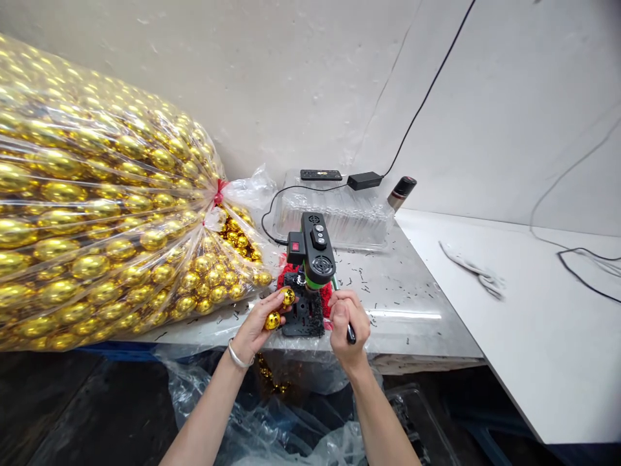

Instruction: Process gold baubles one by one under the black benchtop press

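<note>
My left hand [259, 323] is closed on gold balls; two shiny ones show, an upper gold ball [287, 296] at the fingertips and a lower gold ball [272, 320] against the fingers. It is just left of a small black bench machine [317, 249] with a red switch and a dark base plate [305, 317]. On the machine's other side, my right hand [350, 323] is wrapped round a slim stick with a black end [350, 334]. A greenish length of it shows above my fingers, close to the machine head; whether it is joined there I cannot tell.
A large clear bag of gold balls [97, 200], tied with red, fills the left. Behind the machine are a clear plastic tray [334, 223], a black power adapter [365, 180] and a dark bottle [402, 192]. Black shavings litter the metal table [412, 317]; clear plastic [204, 395] hangs below.
</note>
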`<state>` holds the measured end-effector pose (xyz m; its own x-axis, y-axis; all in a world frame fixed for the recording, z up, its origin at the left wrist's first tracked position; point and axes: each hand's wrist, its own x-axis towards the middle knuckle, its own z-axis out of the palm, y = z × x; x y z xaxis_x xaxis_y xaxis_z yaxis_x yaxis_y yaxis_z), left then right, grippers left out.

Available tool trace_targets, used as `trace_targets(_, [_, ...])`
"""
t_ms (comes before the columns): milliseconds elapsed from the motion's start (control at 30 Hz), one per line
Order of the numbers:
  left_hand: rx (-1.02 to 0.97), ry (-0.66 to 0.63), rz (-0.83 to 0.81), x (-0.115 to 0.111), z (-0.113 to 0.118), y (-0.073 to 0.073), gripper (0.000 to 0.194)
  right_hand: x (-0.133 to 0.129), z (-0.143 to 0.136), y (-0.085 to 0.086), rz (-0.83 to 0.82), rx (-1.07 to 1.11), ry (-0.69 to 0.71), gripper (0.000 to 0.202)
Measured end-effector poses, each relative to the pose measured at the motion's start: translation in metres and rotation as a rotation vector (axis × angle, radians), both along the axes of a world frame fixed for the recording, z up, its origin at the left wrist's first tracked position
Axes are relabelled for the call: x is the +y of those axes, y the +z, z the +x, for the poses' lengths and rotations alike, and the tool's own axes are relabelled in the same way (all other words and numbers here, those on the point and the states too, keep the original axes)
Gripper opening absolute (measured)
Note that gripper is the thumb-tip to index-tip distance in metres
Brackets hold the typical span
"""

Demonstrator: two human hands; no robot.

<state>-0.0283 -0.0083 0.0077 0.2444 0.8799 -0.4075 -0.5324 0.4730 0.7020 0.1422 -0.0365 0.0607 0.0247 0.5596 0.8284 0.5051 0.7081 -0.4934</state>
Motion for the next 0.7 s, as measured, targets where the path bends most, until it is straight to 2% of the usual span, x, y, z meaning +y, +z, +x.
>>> trace_targets(133, [0.096,-0.019,-0.028,0.0,0.003,-0.003,0.031,-0.001,0.0,0.0,-0.011,-0.001,-0.001,0.028])
trace_targets(233, [0.17,0.037,-0.016,0.001,0.006,-0.003,0.04,-0.002,0.0,0.001,-0.02,-0.008,0.004,0.028])
trace_targets(367, [0.299,0.114,0.063,0.003,0.015,-0.008,0.05,-0.001,-0.001,0.009,-0.018,0.017,0.013,0.028])
trace_targets(500, [0.418,0.104,0.173,0.008,0.025,-0.016,0.063,0.004,-0.002,0.023,-0.03,0.071,0.011,0.028])
trace_targets(700, [0.569,0.062,0.374,0.016,0.034,-0.029,0.047,0.007,-0.002,0.034,-0.064,0.09,0.011,0.029])
